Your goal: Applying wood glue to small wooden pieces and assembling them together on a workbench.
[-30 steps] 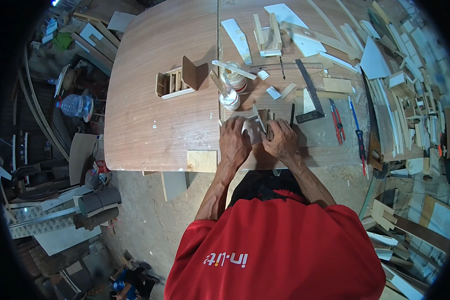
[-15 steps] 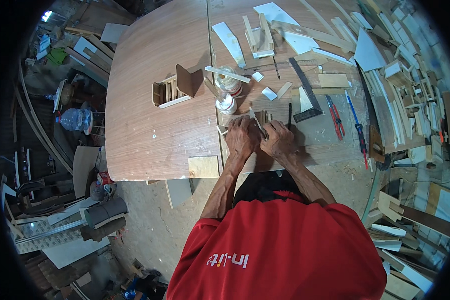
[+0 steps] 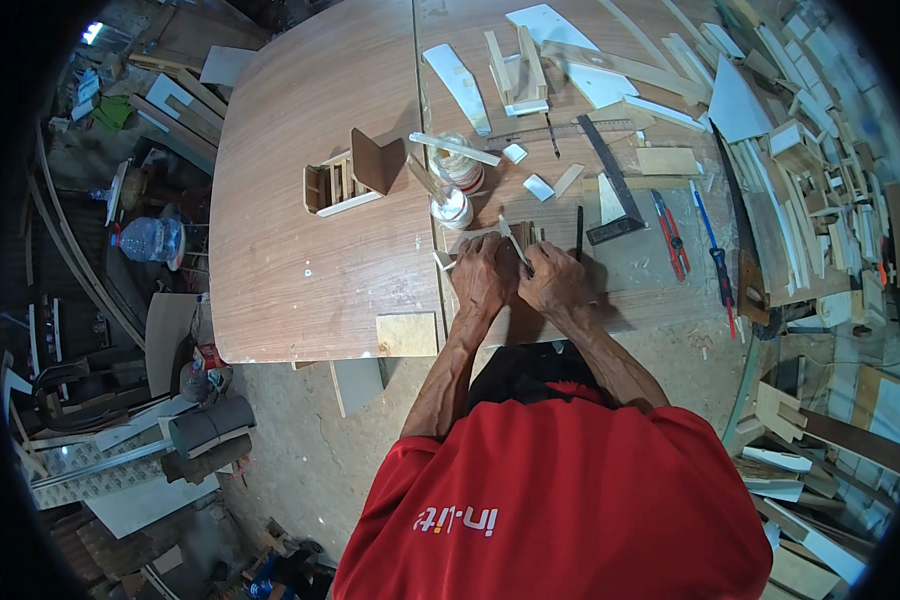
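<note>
My left hand (image 3: 482,274) and my right hand (image 3: 552,280) are close together at the near edge of the table, fingers bent and closed. A thin pale strip (image 3: 511,236) with a narrow tip slants between them, its lower end at my right fingertips. What my left fingers hold is hidden under the hand. Just beyond my right hand lie several short brown wood sticks (image 3: 532,233). A small pale wooden piece (image 3: 443,259) pokes out beside my left hand. The white glue jar (image 3: 453,210) with a stick in it stands just beyond.
A larger jar (image 3: 467,176) carries a white strip across its top. Left of it sits a small wooden box (image 3: 345,190) with a raised brown panel. A try square (image 3: 610,180), red cutter (image 3: 672,235) and blue screwdriver (image 3: 717,262) lie to the right. Wood offcuts (image 3: 800,200) crowd the far right.
My right hand has shifted very slightly, its fingers still around the lower end of the pale strip. My left hand and the things on the table stay in place.
</note>
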